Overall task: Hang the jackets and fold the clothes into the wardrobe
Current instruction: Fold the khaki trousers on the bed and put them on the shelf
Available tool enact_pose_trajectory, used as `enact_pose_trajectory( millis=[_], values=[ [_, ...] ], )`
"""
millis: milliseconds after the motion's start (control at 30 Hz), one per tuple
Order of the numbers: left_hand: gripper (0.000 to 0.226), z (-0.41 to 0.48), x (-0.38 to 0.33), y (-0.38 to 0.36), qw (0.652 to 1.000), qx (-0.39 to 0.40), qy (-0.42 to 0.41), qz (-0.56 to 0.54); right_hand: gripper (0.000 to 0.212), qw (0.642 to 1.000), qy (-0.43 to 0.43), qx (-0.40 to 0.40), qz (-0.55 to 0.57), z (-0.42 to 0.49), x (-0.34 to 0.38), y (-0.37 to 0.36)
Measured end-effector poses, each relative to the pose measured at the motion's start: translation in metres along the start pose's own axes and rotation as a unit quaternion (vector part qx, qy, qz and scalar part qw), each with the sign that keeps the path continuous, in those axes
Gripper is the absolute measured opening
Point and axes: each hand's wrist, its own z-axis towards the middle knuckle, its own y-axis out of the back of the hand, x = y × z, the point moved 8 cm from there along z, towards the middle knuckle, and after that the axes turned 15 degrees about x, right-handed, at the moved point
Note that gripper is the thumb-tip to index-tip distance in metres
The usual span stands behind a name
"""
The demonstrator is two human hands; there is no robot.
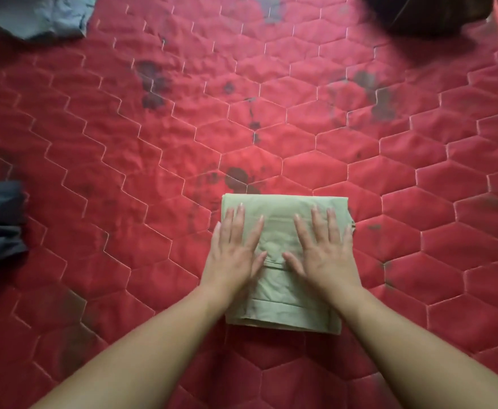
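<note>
Dim, soft light; brightest top centre of bed (271,119). Edges, corners dark. Slight softness overall, wide-angle bending at borders.

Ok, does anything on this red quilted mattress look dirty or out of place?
Yes. The red hexagon-quilted mattress carries dark blotchy stains, one just beyond the folded pale green garment that the left hand and right hand press flat. A crumpled grey-blue cloth lies unfolded far left.

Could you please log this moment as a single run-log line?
stage: folding | left hand: pressed flat on folded green garment | right hand: pressed flat on it | surface: red quilted mattress
</note>
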Motion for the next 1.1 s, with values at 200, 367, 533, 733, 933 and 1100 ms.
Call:
enact_pose_trajectory(
  millis=[200,367,533,733,933,1100],
  values=[
    [0.071,0.023,0.009,-0.037,1.000,0.002,-0.006,-0.006,0.085,0.999,-0.003,-0.033,0.035,0.016,-0.009,-0.029],
    [0.071,0.017,0.008,-0.030,0.999,0.028,0.014,-0.011,0.084,0.999,-0.014,0.013,0.027,0.015,-0.006,-0.029],
    [0.075,0.031,0.009,-0.012,1.000,0.023,0.010,0.013,0.081,1.000,0.006,-0.005,0.006,0.027,-0.009,-0.005],
    [0.074,0.039,0.014,-0.024,0.999,-0.001,-0.018,-0.030,0.080,0.999,0.030,-0.030,0.011,0.038,-0.018,-0.018],
    [0.079,0.022,0.021,-0.004,0.977,0.013,-0.015,-0.214,0.087,0.971,-0.055,-0.028,0.232,0.007,-0.036,-0.011],
    [0.091,-0.024,0.048,-0.021,0.837,-0.024,0.165,-0.521,0.079,0.786,-0.228,-0.070,0.570,-0.052,-0.066,-0.035]
  ],
)
